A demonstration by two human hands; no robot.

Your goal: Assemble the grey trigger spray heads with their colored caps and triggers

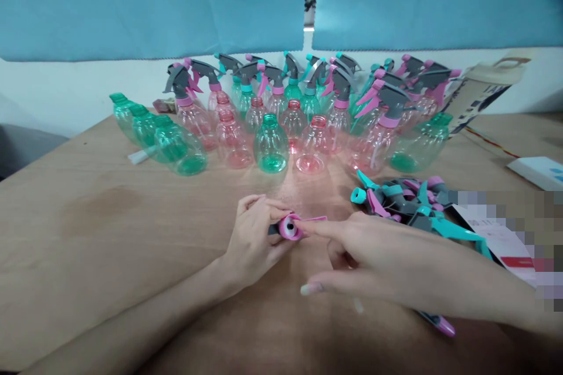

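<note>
My left hand (pixel 253 235) is closed around a grey and pink trigger spray head (pixel 285 234) above the middle of the table. Its pink collar faces me, showing a white ring with a dark hole inside. The extended index finger of my right hand (pixel 373 252) touches the collar's right rim. That hand's thumb points left, apart from the spray head, and the remaining fingers curl under the palm, holding nothing visible. Beyond my hands stand a green bottle (pixel 271 143) and a pink bottle (pixel 311 149), both without spray heads.
Loose trigger heads (pixel 407 199) lie heaped right of my hands, partly behind my right forearm. Several capped spray bottles (pixel 343 111) line the back. Green bottles (pixel 176 143) lean at left. A cream tumbler (pixel 484 91) and white box (pixel 539 173) are at right.
</note>
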